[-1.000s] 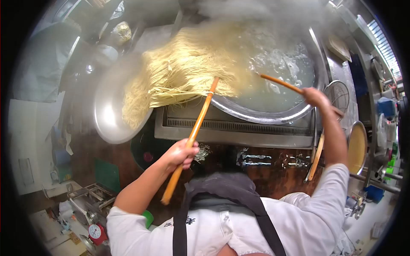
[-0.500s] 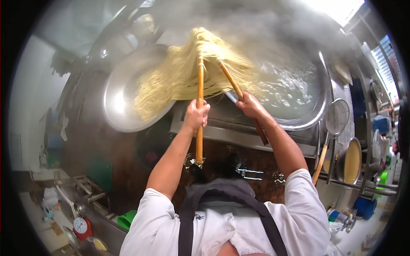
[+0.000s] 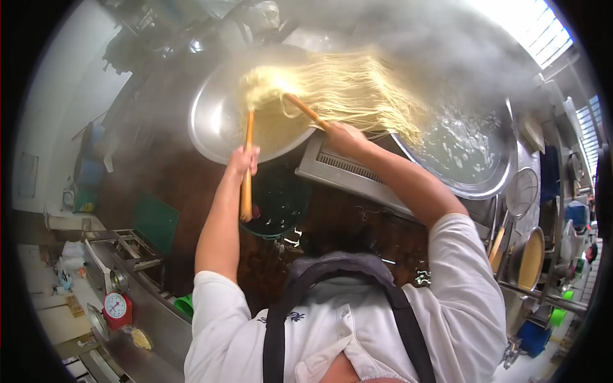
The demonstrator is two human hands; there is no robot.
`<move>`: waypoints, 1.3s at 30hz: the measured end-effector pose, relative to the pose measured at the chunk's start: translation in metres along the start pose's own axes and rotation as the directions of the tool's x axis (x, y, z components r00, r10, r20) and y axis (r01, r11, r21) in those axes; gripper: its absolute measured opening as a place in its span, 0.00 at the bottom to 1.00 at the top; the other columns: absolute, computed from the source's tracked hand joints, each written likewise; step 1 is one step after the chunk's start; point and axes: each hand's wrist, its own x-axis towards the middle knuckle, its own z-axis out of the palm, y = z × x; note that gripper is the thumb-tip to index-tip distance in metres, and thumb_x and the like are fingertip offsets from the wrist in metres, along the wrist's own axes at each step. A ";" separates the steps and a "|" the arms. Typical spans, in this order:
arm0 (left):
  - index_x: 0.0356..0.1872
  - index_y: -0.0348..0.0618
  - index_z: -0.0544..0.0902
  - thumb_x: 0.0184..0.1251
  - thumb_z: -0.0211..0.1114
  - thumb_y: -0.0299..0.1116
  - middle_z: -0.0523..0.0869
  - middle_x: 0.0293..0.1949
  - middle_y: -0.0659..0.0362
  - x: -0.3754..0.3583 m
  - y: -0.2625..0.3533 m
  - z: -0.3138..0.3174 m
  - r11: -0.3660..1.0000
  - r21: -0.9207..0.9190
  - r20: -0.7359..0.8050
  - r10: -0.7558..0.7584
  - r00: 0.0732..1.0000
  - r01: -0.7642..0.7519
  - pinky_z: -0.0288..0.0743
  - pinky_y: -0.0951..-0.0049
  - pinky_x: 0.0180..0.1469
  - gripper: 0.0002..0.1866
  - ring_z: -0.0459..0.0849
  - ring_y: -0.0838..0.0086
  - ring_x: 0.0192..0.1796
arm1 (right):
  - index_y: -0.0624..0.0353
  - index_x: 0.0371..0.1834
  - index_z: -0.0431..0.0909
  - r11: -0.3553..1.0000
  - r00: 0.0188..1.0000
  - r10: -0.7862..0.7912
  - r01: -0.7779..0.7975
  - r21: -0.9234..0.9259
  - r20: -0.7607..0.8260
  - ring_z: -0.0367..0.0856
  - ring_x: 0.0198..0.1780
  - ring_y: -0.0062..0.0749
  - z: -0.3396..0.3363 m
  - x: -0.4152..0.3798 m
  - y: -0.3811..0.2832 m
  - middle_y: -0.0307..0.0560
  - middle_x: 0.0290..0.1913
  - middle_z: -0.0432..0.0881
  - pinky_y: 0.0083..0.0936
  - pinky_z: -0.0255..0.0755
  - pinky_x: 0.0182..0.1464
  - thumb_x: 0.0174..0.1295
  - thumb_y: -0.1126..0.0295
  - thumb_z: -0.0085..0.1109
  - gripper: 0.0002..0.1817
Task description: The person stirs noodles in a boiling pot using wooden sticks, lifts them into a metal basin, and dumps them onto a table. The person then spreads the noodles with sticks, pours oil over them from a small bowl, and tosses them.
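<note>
My left hand (image 3: 242, 159) is wrapped round a long wooden stick (image 3: 248, 131), held nearly upright in the view. My right hand (image 3: 348, 138) grips a second wooden stick (image 3: 306, 110), slanted up to the left. The far ends of both sticks are in a mass of yellow noodles (image 3: 351, 86). Part of the noodles is bunched over a wide metal bowl (image 3: 207, 127) on the left. Their long strands stretch right to the rim of a big pot of bubbling water (image 3: 463, 143). Steam hides the far edges of bowl and pot.
A metal counter edge (image 3: 354, 172) runs between bowl and pot. Below the bowl stands a dark green tub (image 3: 274, 214). At right are a wire strainer (image 3: 522, 191) and a deep round pan (image 3: 529, 258). A red scale (image 3: 117, 308) sits at lower left.
Both hands and sticks have swung left, carrying the noodles from between pot and bowl to above the bowl. The noodle strands now trail out to the right.
</note>
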 end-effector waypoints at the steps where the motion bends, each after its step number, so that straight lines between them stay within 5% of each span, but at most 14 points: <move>1: 0.40 0.42 0.76 0.68 0.67 0.35 0.79 0.27 0.58 -0.012 -0.024 -0.014 0.972 0.216 -0.025 -0.090 0.996 0.093 0.74 0.68 0.24 0.10 0.79 0.72 0.23 | 0.67 0.47 0.81 0.988 0.997 0.025 -0.015 -0.152 0.067 0.89 0.41 0.46 0.003 -0.009 0.031 0.56 0.38 0.87 0.42 0.82 0.44 0.66 0.72 0.51 0.13; 3: 0.52 0.39 0.76 0.67 0.69 0.36 0.81 0.32 0.55 -0.032 -0.099 -0.073 0.394 0.902 0.019 0.373 0.928 -0.177 0.74 0.67 0.30 0.18 0.82 0.66 0.29 | 0.65 0.49 0.79 0.935 0.993 0.047 -0.006 -0.355 0.109 0.89 0.40 0.42 -0.014 -0.044 0.084 0.53 0.37 0.87 0.42 0.82 0.45 0.72 0.72 0.46 0.12; 5: 0.59 0.42 0.74 0.65 0.70 0.29 0.84 0.44 0.50 -0.102 -0.054 -0.097 0.595 0.786 -0.177 -0.042 0.983 0.167 0.76 0.60 0.50 0.23 0.82 0.64 0.45 | 0.65 0.51 0.76 0.924 0.993 0.115 -0.094 -0.371 0.034 0.88 0.39 0.46 -0.055 -0.078 0.122 0.53 0.35 0.87 0.42 0.81 0.42 0.75 0.69 0.45 0.12; 7: 0.56 0.44 0.77 0.62 0.71 0.32 0.83 0.40 0.55 -0.153 -0.033 -0.173 0.385 0.923 -0.016 0.064 0.998 -0.009 0.76 0.60 0.44 0.21 0.80 0.66 0.40 | 0.53 0.59 0.77 0.864 0.970 0.234 -0.178 -0.472 0.062 0.87 0.44 0.46 -0.110 -0.120 0.151 0.53 0.39 0.86 0.44 0.80 0.46 0.75 0.68 0.45 0.14; 8: 0.52 0.44 0.79 0.60 0.72 0.32 0.83 0.36 0.57 -0.206 0.048 -0.134 0.363 0.902 -0.190 -0.150 0.970 0.233 0.75 0.60 0.42 0.19 0.80 0.67 0.38 | 0.48 0.59 0.78 0.876 0.949 0.304 -0.244 -0.416 0.082 0.87 0.47 0.46 -0.141 -0.144 0.159 0.51 0.40 0.86 0.45 0.80 0.47 0.73 0.68 0.48 0.15; 10: 0.49 0.42 0.80 0.57 0.71 0.27 0.82 0.33 0.56 -0.272 0.130 -0.106 0.283 0.886 -0.309 -0.232 0.922 0.368 0.75 0.64 0.43 0.17 0.81 0.69 0.39 | 0.42 0.50 0.83 0.807 0.948 0.313 -0.297 -0.510 -0.057 0.86 0.46 0.51 -0.189 -0.194 0.194 0.50 0.41 0.86 0.44 0.78 0.47 0.66 0.70 0.54 0.13; 14: 0.60 0.42 0.77 0.61 0.68 0.28 0.85 0.40 0.54 -0.314 0.189 -0.010 0.229 0.938 -0.301 0.166 0.939 0.260 0.76 0.64 0.51 0.24 0.83 0.62 0.43 | 0.55 0.42 0.82 0.788 0.900 0.392 -0.436 -0.435 -0.193 0.83 0.42 0.59 -0.268 -0.283 0.257 0.58 0.37 0.84 0.48 0.74 0.45 0.65 0.72 0.53 0.08; 16: 0.62 0.41 0.74 0.64 0.66 0.31 0.86 0.42 0.54 -0.283 0.159 0.024 0.210 0.975 -0.026 0.447 0.894 -0.077 0.76 0.62 0.54 0.24 0.83 0.60 0.46 | 0.54 0.51 0.79 0.760 0.806 0.534 -0.589 -0.274 -0.253 0.82 0.50 0.57 -0.292 -0.322 0.298 0.59 0.44 0.84 0.47 0.73 0.51 0.66 0.71 0.55 0.12; 17: 0.60 0.41 0.74 0.67 0.66 0.33 0.83 0.35 0.57 -0.260 0.145 0.057 0.178 0.950 0.129 0.526 0.841 -0.257 0.77 0.66 0.41 0.22 0.82 0.66 0.35 | 0.54 0.52 0.77 0.765 0.860 0.407 -0.505 -0.399 -0.307 0.81 0.52 0.58 -0.301 -0.339 0.307 0.59 0.46 0.83 0.49 0.72 0.52 0.65 0.72 0.57 0.13; 18: 0.58 0.45 0.75 0.70 0.65 0.34 0.75 0.26 0.65 -0.253 0.160 0.118 0.702 0.706 -0.143 0.016 0.990 0.091 0.69 0.73 0.24 0.18 0.72 0.78 0.21 | 0.55 0.50 0.78 0.733 0.836 0.463 -0.548 -0.402 -0.295 0.81 0.51 0.58 -0.310 -0.349 0.321 0.59 0.45 0.83 0.49 0.73 0.52 0.64 0.72 0.58 0.12; 19: 0.58 0.48 0.74 0.72 0.64 0.34 0.67 0.22 0.71 -0.244 0.153 0.162 0.849 0.506 -0.045 -0.152 0.987 0.154 0.56 0.80 0.17 0.17 0.60 0.86 0.16 | 0.55 0.48 0.78 0.699 0.808 0.517 -0.590 -0.405 -0.284 0.82 0.50 0.58 -0.317 -0.357 0.337 0.59 0.44 0.84 0.49 0.73 0.52 0.62 0.71 0.59 0.11; 25: 0.53 0.51 0.72 0.78 0.60 0.36 0.65 0.23 0.69 -0.210 0.113 0.299 0.772 0.285 0.373 -0.636 0.676 0.569 0.58 0.80 0.20 0.09 0.61 0.85 0.19 | 0.53 0.38 0.82 0.591 0.743 0.626 -0.651 -0.476 -0.239 0.84 0.47 0.53 -0.322 -0.379 0.427 0.55 0.40 0.85 0.44 0.76 0.50 0.64 0.72 0.55 0.06; 32: 0.38 0.52 0.72 0.77 0.62 0.40 0.65 0.21 0.71 -0.074 0.029 0.383 0.913 0.077 0.423 -0.393 0.817 0.400 0.59 0.80 0.17 0.09 0.62 0.86 0.17 | 0.57 0.47 0.82 0.827 0.881 0.468 -0.409 -0.386 0.069 0.87 0.44 0.48 -0.128 -0.270 0.527 0.54 0.42 0.87 0.43 0.80 0.48 0.69 0.73 0.47 0.12; 39: 0.43 0.48 0.71 0.74 0.65 0.36 0.69 0.22 0.67 0.018 -0.014 0.423 0.996 -0.082 0.219 -0.008 0.976 0.026 0.64 0.80 0.16 0.11 0.66 0.85 0.16 | 0.65 0.45 0.76 0.875 0.890 0.448 -0.419 0.242 -0.078 0.83 0.47 0.64 0.005 -0.179 0.385 0.68 0.42 0.84 0.50 0.75 0.50 0.62 0.66 0.57 0.14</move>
